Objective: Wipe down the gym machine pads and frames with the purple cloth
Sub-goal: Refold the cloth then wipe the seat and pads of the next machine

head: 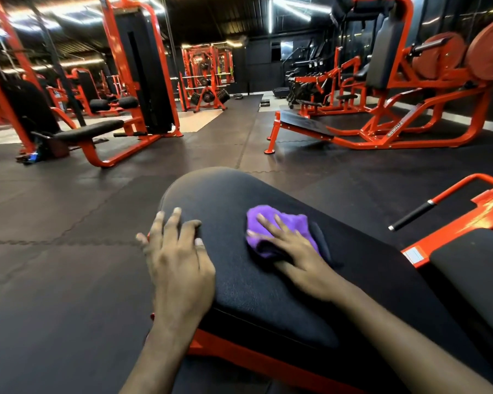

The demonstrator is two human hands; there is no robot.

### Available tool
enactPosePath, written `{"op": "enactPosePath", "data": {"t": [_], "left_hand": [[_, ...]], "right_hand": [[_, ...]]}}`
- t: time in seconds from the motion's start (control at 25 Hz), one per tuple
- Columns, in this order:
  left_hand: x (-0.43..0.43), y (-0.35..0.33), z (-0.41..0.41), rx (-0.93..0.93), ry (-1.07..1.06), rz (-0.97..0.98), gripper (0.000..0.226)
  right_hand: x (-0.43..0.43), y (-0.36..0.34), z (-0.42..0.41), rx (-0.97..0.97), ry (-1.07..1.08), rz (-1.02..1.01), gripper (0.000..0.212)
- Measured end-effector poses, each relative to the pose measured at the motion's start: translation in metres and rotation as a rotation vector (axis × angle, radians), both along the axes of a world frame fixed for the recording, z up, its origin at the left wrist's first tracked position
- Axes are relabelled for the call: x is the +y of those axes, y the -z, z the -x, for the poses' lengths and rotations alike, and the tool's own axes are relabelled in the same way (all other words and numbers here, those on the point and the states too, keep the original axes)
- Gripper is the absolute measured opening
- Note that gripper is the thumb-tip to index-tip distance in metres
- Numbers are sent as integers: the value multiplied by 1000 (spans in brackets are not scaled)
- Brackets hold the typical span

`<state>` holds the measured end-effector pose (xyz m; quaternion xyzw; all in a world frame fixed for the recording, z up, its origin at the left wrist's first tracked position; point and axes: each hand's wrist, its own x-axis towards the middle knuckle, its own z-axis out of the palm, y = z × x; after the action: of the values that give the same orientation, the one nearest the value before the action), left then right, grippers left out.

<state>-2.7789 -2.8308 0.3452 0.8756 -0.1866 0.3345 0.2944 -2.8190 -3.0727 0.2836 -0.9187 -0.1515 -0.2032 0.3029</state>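
Note:
A long black padded bench pad runs from the lower right toward the middle of the view, on an orange frame. The crumpled purple cloth lies on the pad's upper part. My right hand lies flat on the cloth with straight, spread fingers, pressing it onto the pad. At the pad's left edge rests my left hand, its fingers spread, touching the padding and holding nothing.
A second black pad and an orange arm with a black handle sit to the right. Orange machines stand at the far left and far right. Dark rubber floor mats surround the bench.

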Motion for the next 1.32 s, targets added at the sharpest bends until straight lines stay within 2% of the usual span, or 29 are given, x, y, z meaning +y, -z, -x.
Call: {"op": "enactPosePath", "data": {"t": [0.04, 0.12, 0.2, 0.28, 0.36, 0.48, 0.56, 0.68, 0.76, 0.84, 0.92, 1.04, 1.12, 1.2, 1.32], "left_hand": [[-1, 2, 1, 28, -26, 44, 42], [-2, 4, 1, 56, -36, 83, 48], [-3, 4, -1, 53, -28, 83, 51], [-2, 5, -3, 48, -29, 78, 54], [-2, 3, 0, 75, -8, 93, 58], [4, -3, 8, 174, 51, 187, 66], [17, -4, 7, 214, 138, 302, 67], [47, -4, -4, 287, 320, 472, 62], [59, -6, -11, 311, 331, 423, 57], [60, -8, -13, 315, 291, 335, 52], [60, -10, -11, 320, 276, 274, 56], [62, -13, -13, 309, 287, 218, 59], [62, -14, -9, 310, 281, 191, 59], [66, -11, -4, 292, 255, 174, 58], [78, -7, -3, 283, 249, 182, 50]], "right_hand": [[-12, 12, 20, 21, 15, -26, 62], [-50, 31, 20, 85, 216, -134, 59], [-82, 36, -25, 214, 543, -221, 55], [-89, 15, -87, 392, 703, -323, 57], [-68, -23, -143, 404, 644, -328, 59], [8, -72, -182, 264, 382, -198, 60], [60, -85, -153, 163, 155, -80, 59], [85, -71, -52, -41, -74, 82, 61], [67, -41, 10, -87, -160, 106, 52], [34, -17, 53, -50, -148, 103, 53], [8, 0, 67, -6, -4, -10, 57], [5, -10, 16, 119, 367, -176, 46], [40, -35, -17, 169, 458, -212, 49], [90, -51, -12, 46, 305, -120, 51], [116, -43, 36, -111, -36, 163, 62]]}}
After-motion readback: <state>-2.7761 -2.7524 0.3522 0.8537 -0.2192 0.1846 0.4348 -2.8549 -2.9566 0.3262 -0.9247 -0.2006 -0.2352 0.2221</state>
